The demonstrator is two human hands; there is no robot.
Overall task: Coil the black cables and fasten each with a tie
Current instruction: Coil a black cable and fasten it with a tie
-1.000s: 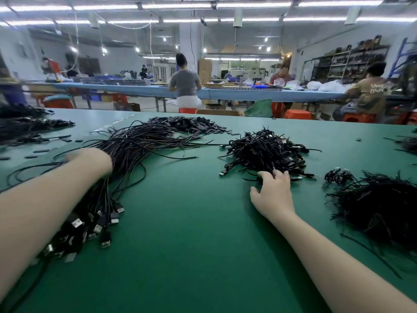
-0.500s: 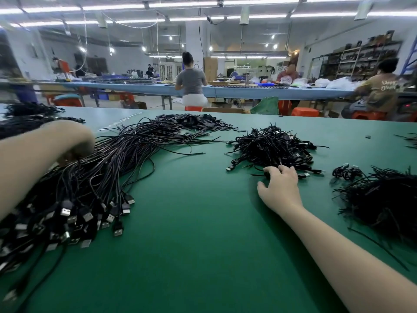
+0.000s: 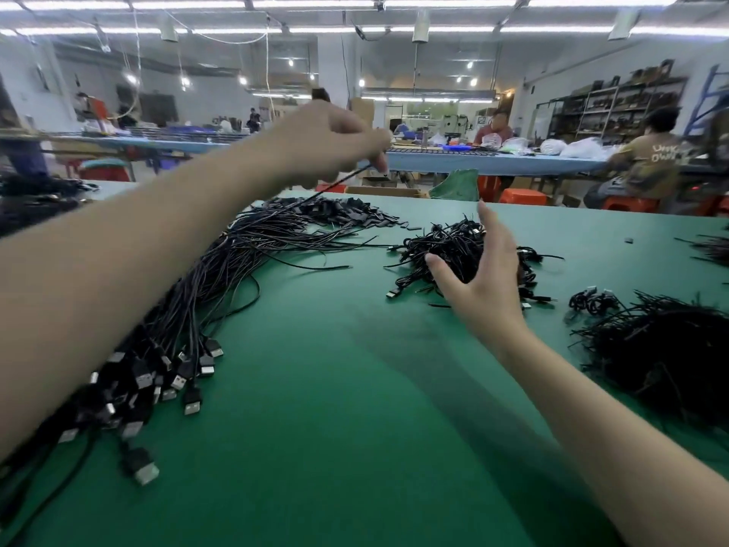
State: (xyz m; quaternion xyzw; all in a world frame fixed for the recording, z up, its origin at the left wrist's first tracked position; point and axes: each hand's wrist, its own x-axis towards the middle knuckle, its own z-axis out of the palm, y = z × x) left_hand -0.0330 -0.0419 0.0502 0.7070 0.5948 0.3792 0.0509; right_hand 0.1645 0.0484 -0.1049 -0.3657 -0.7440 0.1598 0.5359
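My left hand (image 3: 331,142) is raised high over the green table (image 3: 335,448) and pinches one thin black cable (image 3: 335,185) that runs down into the long bundle of loose black USB cables (image 3: 189,321) on the left. The bundle's plugs lie near the front left. My right hand (image 3: 483,284) hovers above the table with fingers spread and holds nothing, in front of a pile of coiled black cables (image 3: 461,246). A heap of black ties (image 3: 678,357) lies at the right, with a single coiled cable (image 3: 591,302) beside it.
More black cable heaps lie at the far left (image 3: 35,199) and right edge (image 3: 714,248). A flat spread of small black parts (image 3: 339,215) sits at the far end of the bundle. Beyond the table are other benches, seated workers and orange stools (image 3: 520,197).
My left hand rose from the loose bundle, drawing one cable up with it. My right hand lifted off the table by the coiled pile and opened wide.
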